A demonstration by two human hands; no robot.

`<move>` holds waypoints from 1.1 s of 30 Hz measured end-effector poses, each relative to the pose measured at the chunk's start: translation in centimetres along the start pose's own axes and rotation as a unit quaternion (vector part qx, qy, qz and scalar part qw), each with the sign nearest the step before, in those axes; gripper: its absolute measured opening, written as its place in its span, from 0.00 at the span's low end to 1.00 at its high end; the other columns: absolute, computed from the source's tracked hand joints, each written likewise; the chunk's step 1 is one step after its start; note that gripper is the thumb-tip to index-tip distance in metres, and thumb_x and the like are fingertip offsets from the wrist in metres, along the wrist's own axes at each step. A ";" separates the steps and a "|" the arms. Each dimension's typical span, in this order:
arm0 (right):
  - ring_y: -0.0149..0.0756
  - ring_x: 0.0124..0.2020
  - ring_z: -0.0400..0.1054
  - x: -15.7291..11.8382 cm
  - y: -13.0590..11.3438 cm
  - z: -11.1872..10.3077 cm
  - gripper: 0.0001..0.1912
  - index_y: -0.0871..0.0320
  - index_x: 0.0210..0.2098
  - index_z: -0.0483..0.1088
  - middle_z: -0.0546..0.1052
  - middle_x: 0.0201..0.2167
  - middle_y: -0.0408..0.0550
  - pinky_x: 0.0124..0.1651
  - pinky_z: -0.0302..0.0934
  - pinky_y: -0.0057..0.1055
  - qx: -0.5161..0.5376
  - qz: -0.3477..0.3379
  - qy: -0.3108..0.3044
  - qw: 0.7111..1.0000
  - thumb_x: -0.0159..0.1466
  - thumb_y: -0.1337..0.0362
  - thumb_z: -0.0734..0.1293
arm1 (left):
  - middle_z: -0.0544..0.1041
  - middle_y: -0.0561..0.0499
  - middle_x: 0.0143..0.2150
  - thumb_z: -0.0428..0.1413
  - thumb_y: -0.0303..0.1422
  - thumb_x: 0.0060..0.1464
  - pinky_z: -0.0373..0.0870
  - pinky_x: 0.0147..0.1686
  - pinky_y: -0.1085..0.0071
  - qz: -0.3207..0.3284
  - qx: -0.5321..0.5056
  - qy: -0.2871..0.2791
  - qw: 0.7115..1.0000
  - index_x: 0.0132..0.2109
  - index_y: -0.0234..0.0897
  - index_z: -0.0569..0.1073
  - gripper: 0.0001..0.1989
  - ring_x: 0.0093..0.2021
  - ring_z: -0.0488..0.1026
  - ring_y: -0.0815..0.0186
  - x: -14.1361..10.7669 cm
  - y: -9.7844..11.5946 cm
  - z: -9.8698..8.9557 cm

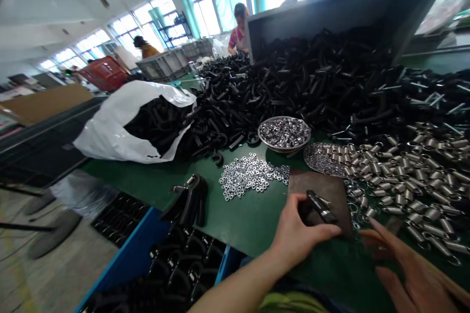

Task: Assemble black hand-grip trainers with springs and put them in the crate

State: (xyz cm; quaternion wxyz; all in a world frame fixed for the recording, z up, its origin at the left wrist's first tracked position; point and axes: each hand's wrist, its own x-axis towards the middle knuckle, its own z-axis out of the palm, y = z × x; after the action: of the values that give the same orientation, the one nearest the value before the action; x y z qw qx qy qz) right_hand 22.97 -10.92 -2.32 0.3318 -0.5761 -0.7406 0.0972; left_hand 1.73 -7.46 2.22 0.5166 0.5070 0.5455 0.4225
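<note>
left hand (pixel 293 232) has the black part (pixel 320 208) — pinched near both ends, fingers at its far-left end, thumb at the near-right one, palm partly curled. part is over the brown pad (pixel 314 183), right in front of the person; can't tell if it rests on the pad or sits just above it. long axis runs slantwise, far-left to near-right, so the near end points roughly toward the right hand (pixel 411 264).

right hand is off to the right and a bit closer to the body, apart from the part. fingers loosely spread, thumb well off from them, no object seen in the grip — it's blurred though, so can't rule out something small. fingertips are just beside the loose rings (pixel 354 209) and the near-left edge of the springs (pixel 405 162). main spring heap lies ahead and right of them; right hand is much the nearer one. left is nearer the nuts (pixel 246 176).

part looks dark, slim, a bit glossy, with a small metallic piece along its right side; fitted or just behind it, can't say. springs are silvery, tightly coiled, hooked at the ends, lying every which way.
</note>
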 end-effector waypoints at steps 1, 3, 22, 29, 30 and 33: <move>0.39 0.38 0.73 1.3 -1.7 0.8 0.23 0.51 0.57 0.59 0.76 0.43 0.48 0.34 0.68 0.31 0.033 -0.008 -0.008 0.999 0.63 0.54 0.57 | 0.74 0.44 0.44 0.66 0.38 0.38 0.66 0.43 0.64 0.012 -0.002 -0.025 1.000 0.50 0.37 0.66 0.31 0.42 0.71 0.57 -0.3 0.1 0.5; 0.38 0.38 0.74 3.8 -4.2 2.0 0.18 0.52 0.51 0.63 0.77 0.41 0.48 0.34 0.69 0.29 0.070 0.022 0.007 0.997 0.63 0.54 0.57 | 0.74 0.44 0.47 0.64 0.35 0.41 0.68 0.43 0.64 0.057 0.033 -0.100 0.993 0.53 0.37 0.65 0.31 0.43 0.71 0.57 -0.3 0.2 0.5; 0.37 0.28 0.73 5.0 -3.5 1.2 0.18 0.52 0.38 0.70 0.78 0.32 0.44 0.30 0.64 0.29 0.125 0.144 -0.126 0.974 0.60 0.47 0.58 | 0.74 0.47 0.36 0.53 0.32 0.52 0.64 0.42 0.67 0.072 0.497 0.150 0.852 0.37 0.35 0.70 0.05 0.41 0.69 0.61 17.0 2.0 -25.2; 0.29 0.14 0.59 5.8 -5.8 0.6 0.18 0.56 0.31 0.68 0.68 0.16 0.40 0.16 0.52 0.26 0.217 0.209 -0.066 0.951 0.59 0.47 0.60 | 0.68 0.57 0.27 0.43 0.48 0.58 0.63 0.22 0.77 0.127 -0.029 0.137 0.982 0.42 0.42 0.56 0.15 0.21 0.66 0.72 10.6 4.4 -13.6; 0.28 0.13 0.58 5.9 -6.4 0.5 0.18 0.56 0.30 0.68 0.67 0.15 0.39 0.15 0.51 0.25 0.232 0.217 -0.049 0.947 0.59 0.47 0.61 | 0.66 0.59 0.25 0.46 0.48 0.57 0.60 0.18 0.79 0.091 -0.103 0.084 0.987 0.41 0.43 0.56 0.15 0.18 0.63 0.74 8.6 4.2 -11.2; 0.27 0.13 0.56 5.8 -7.9 0.2 0.16 0.55 0.27 0.66 0.64 0.13 0.37 0.15 0.50 0.25 0.277 0.226 -0.003 0.934 0.59 0.49 0.62 | 0.62 0.60 0.23 0.50 0.48 0.55 0.49 0.12 0.82 -0.037 -0.237 -0.063 0.969 0.41 0.43 0.56 0.16 0.15 0.55 0.77 2.9 3.0 -5.1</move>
State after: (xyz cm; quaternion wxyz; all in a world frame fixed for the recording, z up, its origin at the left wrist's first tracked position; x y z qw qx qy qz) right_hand 15.91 -8.07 3.92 0.4452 -0.6135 -0.5356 0.3723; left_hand -2.85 -3.92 5.38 0.6704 0.3751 0.4146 0.4878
